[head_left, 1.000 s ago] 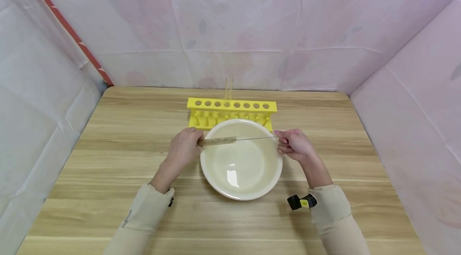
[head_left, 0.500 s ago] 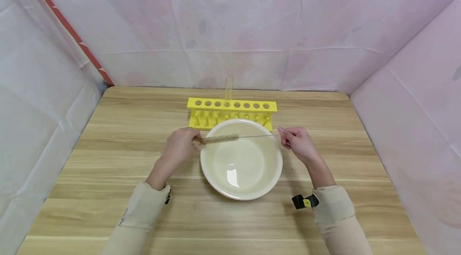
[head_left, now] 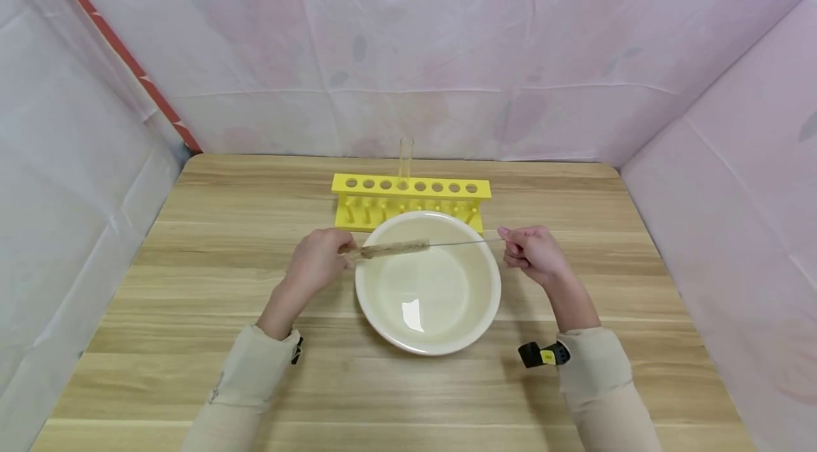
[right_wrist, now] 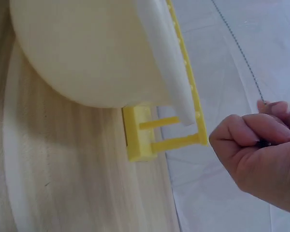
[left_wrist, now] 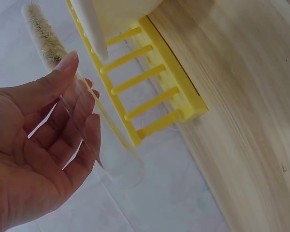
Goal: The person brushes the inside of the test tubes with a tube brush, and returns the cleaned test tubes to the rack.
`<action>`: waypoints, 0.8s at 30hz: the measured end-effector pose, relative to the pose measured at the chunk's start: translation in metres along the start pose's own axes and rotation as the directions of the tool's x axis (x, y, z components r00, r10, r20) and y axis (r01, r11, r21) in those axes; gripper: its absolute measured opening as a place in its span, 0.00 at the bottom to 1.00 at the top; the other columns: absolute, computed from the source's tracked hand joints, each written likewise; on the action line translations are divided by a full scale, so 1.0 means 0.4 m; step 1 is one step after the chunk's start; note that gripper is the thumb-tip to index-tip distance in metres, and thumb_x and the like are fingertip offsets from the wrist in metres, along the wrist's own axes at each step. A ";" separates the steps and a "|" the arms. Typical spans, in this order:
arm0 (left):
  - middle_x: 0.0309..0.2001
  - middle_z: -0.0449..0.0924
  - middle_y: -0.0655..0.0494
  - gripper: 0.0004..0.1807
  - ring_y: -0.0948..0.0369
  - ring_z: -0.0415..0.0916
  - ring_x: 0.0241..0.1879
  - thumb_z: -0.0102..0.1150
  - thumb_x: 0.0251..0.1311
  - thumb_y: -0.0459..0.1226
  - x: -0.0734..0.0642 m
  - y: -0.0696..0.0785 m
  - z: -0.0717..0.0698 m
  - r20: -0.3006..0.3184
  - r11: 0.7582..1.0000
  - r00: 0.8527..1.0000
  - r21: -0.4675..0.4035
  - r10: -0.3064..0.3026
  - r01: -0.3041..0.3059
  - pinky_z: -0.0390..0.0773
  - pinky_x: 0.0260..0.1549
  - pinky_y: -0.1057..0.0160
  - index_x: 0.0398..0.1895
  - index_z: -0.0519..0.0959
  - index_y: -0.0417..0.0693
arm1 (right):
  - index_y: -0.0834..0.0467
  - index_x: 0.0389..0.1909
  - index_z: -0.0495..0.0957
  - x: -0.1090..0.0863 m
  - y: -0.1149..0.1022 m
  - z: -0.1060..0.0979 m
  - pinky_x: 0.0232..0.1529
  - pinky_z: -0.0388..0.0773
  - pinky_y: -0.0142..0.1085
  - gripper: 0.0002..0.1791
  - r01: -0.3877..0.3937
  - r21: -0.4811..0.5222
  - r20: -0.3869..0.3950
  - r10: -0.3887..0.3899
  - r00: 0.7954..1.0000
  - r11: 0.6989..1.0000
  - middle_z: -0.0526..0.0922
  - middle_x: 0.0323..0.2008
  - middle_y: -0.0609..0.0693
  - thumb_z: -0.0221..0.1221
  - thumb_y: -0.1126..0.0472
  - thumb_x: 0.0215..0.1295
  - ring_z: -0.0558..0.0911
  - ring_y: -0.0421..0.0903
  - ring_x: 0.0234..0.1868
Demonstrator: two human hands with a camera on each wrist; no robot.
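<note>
My left hand [head_left: 315,260] holds a clear glass test tube [left_wrist: 123,162] between thumb and fingers, its rounded end pointing away past the fingertips in the left wrist view. A test tube brush [head_left: 396,247] with tan bristles lies along the tube, the bristles partly inside the glass; the thumb hides some of them. My right hand [head_left: 535,253] pinches the brush's thin twisted wire [right_wrist: 241,50], fingers curled around its end. Tube and brush run nearly level across the far part of a cream basin [head_left: 362,296], above its rim.
Behind the basin stands a yellow test tube rack [head_left: 411,189] with a row of holes and pegs. One upright glass test tube [head_left: 406,157] sits in it. The wooden table [head_left: 223,225] is enclosed by pale patterned cloth walls [head_left: 421,47].
Both hands have spread slightly apart, the left to the left and the right to the right. The brush's bristles have shifted a little rightward. Basin and rack have stayed put.
</note>
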State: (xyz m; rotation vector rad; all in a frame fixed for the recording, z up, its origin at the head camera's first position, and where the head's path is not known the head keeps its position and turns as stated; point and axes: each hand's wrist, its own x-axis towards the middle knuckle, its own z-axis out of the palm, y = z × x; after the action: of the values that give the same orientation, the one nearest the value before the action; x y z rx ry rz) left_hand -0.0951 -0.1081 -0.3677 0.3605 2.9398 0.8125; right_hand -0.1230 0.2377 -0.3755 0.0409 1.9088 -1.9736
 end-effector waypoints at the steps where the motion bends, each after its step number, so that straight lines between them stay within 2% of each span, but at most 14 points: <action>1: 0.32 0.81 0.52 0.11 0.56 0.77 0.34 0.70 0.41 0.31 -0.001 0.001 0.002 -0.007 1.000 1.000 0.007 0.003 -0.002 0.76 0.33 0.57 0.31 0.82 0.43 | 0.57 0.06 0.59 0.000 -0.005 -0.003 0.20 0.58 0.29 0.27 -0.036 0.037 0.026 0.035 0.999 0.999 0.57 0.08 0.44 0.44 0.67 0.69 0.56 0.38 0.10; 4: 0.31 0.81 0.53 0.11 0.56 0.77 0.32 0.71 0.39 0.31 -0.005 0.005 0.006 -0.031 0.999 0.999 0.033 0.017 -0.016 0.76 0.31 0.57 0.30 0.82 0.43 | 0.56 0.07 0.56 -0.003 -0.016 -0.012 0.20 0.51 0.31 0.27 -0.114 0.124 0.088 0.104 0.991 0.986 0.53 0.08 0.44 0.41 0.67 0.70 0.51 0.39 0.11; 6: 0.31 0.81 0.53 0.11 0.56 0.78 0.32 0.71 0.39 0.31 -0.007 0.007 0.008 -0.044 0.999 0.999 0.044 0.030 -0.028 0.76 0.30 0.57 0.29 0.82 0.43 | 0.56 0.07 0.55 -0.004 -0.019 -0.018 0.21 0.48 0.32 0.27 -0.142 0.175 0.115 0.123 0.986 0.974 0.52 0.08 0.44 0.40 0.67 0.71 0.49 0.40 0.12; 9: 0.32 0.81 0.52 0.11 0.56 0.78 0.33 0.71 0.39 0.31 -0.008 0.009 0.008 -0.048 0.999 0.998 0.038 0.036 -0.035 0.77 0.30 0.57 0.30 0.82 0.43 | 0.57 0.07 0.56 -0.007 -0.015 -0.025 0.20 0.52 0.31 0.27 -0.104 0.170 0.110 0.086 0.990 0.980 0.53 0.08 0.44 0.40 0.67 0.71 0.50 0.40 0.11; 12: 0.33 0.81 0.52 0.11 0.55 0.78 0.34 0.71 0.40 0.31 -0.006 0.007 0.006 -0.036 1.000 0.999 0.012 0.022 -0.022 0.77 0.32 0.56 0.30 0.82 0.43 | 0.60 0.08 0.60 -0.012 -0.002 -0.032 0.21 0.59 0.30 0.26 0.019 0.082 0.064 -0.025 0.998 0.996 0.58 0.09 0.45 0.43 0.66 0.70 0.55 0.39 0.11; 14: 0.33 0.81 0.52 0.11 0.55 0.78 0.35 0.70 0.41 0.32 -0.005 0.004 0.004 -0.029 1.000 1.000 -0.001 0.010 -0.010 0.76 0.34 0.55 0.31 0.82 0.43 | 0.64 0.09 0.61 -0.016 0.010 -0.037 0.20 0.60 0.30 0.25 0.120 -0.016 0.025 -0.119 0.993 0.993 0.60 0.10 0.47 0.46 0.65 0.70 0.57 0.40 0.12; 16: 0.33 0.81 0.51 0.11 0.54 0.78 0.36 0.70 0.42 0.32 -0.005 0.001 0.002 -0.022 1.000 1.000 -0.008 0.004 -0.004 0.76 0.35 0.55 0.32 0.82 0.42 | 0.68 0.11 0.63 -0.020 0.020 -0.041 0.18 0.59 0.31 0.24 0.204 -0.137 -0.005 -0.207 0.978 0.969 0.61 0.11 0.49 0.47 0.64 0.69 0.58 0.43 0.12; 18: 0.34 0.82 0.51 0.11 0.54 0.78 0.36 0.70 0.42 0.32 -0.005 -0.003 0.001 -0.015 1.000 1.000 -0.009 0.002 -0.002 0.76 0.35 0.55 0.33 0.82 0.42 | 0.70 0.12 0.64 -0.023 0.025 -0.047 0.17 0.59 0.33 0.24 0.254 -0.254 -0.028 -0.270 0.962 0.933 0.62 0.10 0.50 0.48 0.63 0.68 0.59 0.45 0.13; 21: 0.34 0.82 0.51 0.12 0.54 0.78 0.36 0.70 0.42 0.32 -0.005 -0.006 0.002 -0.010 1.000 1.000 -0.011 0.001 -0.001 0.76 0.36 0.54 0.33 0.82 0.42 | 0.71 0.12 0.66 -0.027 0.026 -0.053 0.16 0.62 0.33 0.24 0.266 -0.375 -0.050 -0.305 0.951 0.888 0.65 0.10 0.51 0.49 0.62 0.68 0.61 0.46 0.13; 22: 0.34 0.82 0.51 0.12 0.54 0.78 0.36 0.70 0.41 0.32 -0.006 -0.006 0.003 -0.010 1.000 1.000 -0.011 0.001 -0.001 0.76 0.36 0.54 0.33 0.83 0.42 | 0.70 0.12 0.66 -0.028 0.024 -0.055 0.16 0.61 0.33 0.24 0.252 -0.383 -0.054 -0.293 0.954 0.889 0.64 0.10 0.50 0.49 0.62 0.68 0.62 0.45 0.13; 24: 0.34 0.82 0.51 0.12 0.54 0.78 0.36 0.70 0.41 0.32 -0.006 -0.006 0.004 -0.014 1.000 1.000 -0.004 0.005 -0.005 0.76 0.35 0.55 0.32 0.83 0.43 | 0.69 0.11 0.65 -0.028 0.017 -0.057 0.16 0.61 0.32 0.24 0.202 -0.326 -0.059 -0.234 0.971 0.923 0.64 0.10 0.48 0.49 0.62 0.68 0.61 0.42 0.12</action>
State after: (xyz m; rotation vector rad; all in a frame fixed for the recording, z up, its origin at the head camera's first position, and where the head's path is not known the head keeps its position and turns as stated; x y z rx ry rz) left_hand -0.0932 -0.1099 -0.3704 0.3630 2.9508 0.8253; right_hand -0.1162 0.2626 -0.3803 -0.1758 2.3647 -1.7962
